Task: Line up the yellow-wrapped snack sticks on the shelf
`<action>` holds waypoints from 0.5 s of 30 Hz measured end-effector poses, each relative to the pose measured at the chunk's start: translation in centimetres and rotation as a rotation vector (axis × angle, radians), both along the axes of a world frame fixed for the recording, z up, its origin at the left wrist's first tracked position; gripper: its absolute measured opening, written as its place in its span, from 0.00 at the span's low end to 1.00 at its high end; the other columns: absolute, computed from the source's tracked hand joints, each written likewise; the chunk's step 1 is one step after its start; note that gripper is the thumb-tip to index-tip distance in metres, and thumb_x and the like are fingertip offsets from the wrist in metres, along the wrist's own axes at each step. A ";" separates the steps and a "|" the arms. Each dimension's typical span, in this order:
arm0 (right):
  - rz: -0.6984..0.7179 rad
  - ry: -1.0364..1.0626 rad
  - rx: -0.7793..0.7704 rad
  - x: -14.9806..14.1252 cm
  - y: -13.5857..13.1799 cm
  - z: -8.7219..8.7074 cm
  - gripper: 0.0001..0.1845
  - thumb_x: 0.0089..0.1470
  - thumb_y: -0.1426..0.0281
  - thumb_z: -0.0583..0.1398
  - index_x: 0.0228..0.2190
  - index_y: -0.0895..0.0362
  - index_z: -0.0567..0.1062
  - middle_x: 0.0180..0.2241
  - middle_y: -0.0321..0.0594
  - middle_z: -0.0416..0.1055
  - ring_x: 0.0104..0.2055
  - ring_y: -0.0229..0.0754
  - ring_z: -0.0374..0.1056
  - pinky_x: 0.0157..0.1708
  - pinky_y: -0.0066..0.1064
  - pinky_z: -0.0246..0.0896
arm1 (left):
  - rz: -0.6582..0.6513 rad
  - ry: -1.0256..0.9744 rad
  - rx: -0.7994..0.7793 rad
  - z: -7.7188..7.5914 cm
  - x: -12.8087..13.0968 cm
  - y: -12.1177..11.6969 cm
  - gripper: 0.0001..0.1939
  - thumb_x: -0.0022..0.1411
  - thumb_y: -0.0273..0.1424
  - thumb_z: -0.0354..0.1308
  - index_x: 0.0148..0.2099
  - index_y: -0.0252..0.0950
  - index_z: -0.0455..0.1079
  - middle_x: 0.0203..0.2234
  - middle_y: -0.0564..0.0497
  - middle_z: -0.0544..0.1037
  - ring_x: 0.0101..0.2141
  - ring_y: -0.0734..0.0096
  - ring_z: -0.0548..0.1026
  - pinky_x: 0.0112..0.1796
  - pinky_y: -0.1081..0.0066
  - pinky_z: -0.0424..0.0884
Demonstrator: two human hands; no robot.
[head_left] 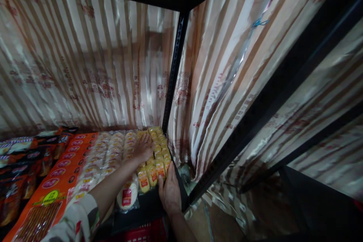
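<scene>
My left hand (143,146) reaches deep onto the black shelf (147,211) and lies flat, fingers spread, on rows of clear and yellow snack packets (155,168) near the back corner. My right hand (170,191) rests at the shelf's front right edge, fingers extended against the nearest yellow packets, thumb alongside. A round white packet with a red label (127,196) lies just below my left forearm. Whether either hand grips a packet does not show.
Orange packs (61,172) in overlapping rows fill the shelf's left, with dark red bags (17,181) further left. A black upright post (173,70) stands at the back corner. Striped shiny curtain (85,68) hangs behind. A red crate (144,232) sits below.
</scene>
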State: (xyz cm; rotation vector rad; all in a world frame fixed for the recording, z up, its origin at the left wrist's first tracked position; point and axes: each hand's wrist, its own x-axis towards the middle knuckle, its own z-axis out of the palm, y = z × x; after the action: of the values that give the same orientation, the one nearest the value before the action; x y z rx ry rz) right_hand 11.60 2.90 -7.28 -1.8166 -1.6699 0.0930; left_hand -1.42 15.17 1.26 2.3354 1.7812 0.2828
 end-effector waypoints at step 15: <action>-0.006 0.019 -0.032 -0.1 -0.3 0.8 0.35 0.56 0.60 0.45 0.58 0.71 0.48 0.60 0.56 0.49 0.61 0.48 0.48 0.57 0.38 0.48 | -0.108 0.036 -0.091 0.7 -0.5 -2.5 0.31 0.63 0.42 0.27 0.61 0.30 0.52 0.61 0.44 0.53 0.61 0.63 0.46 0.58 0.56 0.42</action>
State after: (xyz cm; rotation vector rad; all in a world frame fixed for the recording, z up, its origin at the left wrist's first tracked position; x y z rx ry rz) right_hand 11.47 2.57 -6.51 -1.8386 -1.6590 0.1345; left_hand -1.94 12.65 1.99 2.3760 1.6391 0.1416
